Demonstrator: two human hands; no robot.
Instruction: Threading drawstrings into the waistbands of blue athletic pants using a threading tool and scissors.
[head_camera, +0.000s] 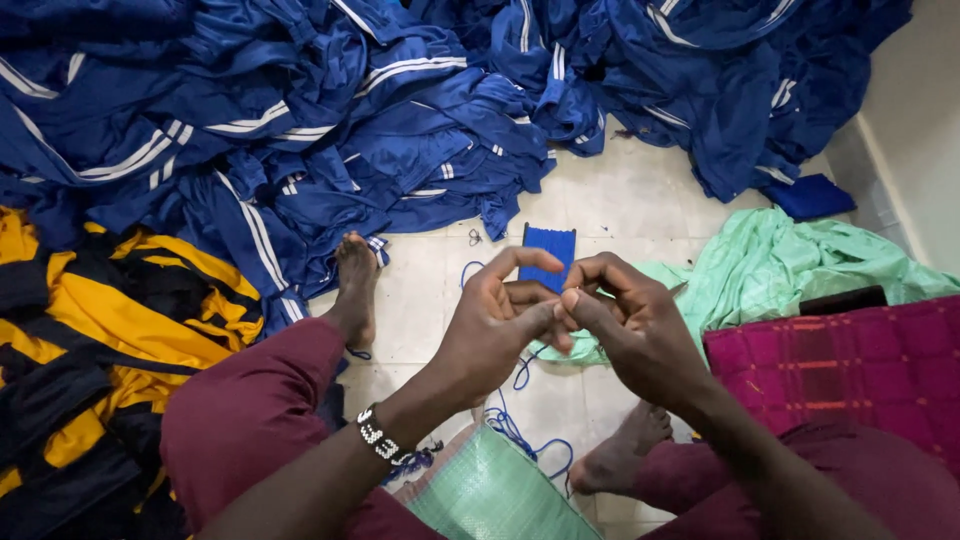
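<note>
My left hand and right hand meet in the middle of the view, fingertips pressed together at one spot, and both are pinched shut there on blue thread; the bit between my fingers is too thin to make out, but the thread drops from under my hands toward 6 o'clock and lies in loose loops on the floor between my feet. My left forefinger arches up over the pinch, and the right fingers curl in from 3 o'clock. On my left wrist sits a beaded bracelet. Just past my fingertips at 12 o'clock a small blue cloth piece lies flat on the tiles. My left foot rests at 9 o'clock from the hands, toes touching the edge of the blue garments, a big heap with white stripes that fills the top of the view from 10 to 1 o'clock. My right foot is at 5 o'clock, near the thread loops. At 6 o'clock, between my knees in maroon trousers, is a green woven bag, with thread lying at its upper edge. At 3 o'clock a pale green cloth spreads out, reaching under my right hand, and a maroon checked cloth lies over its near edge. At 8 o'clock is a pile of yellow and black garments, touching the blue heap
</note>
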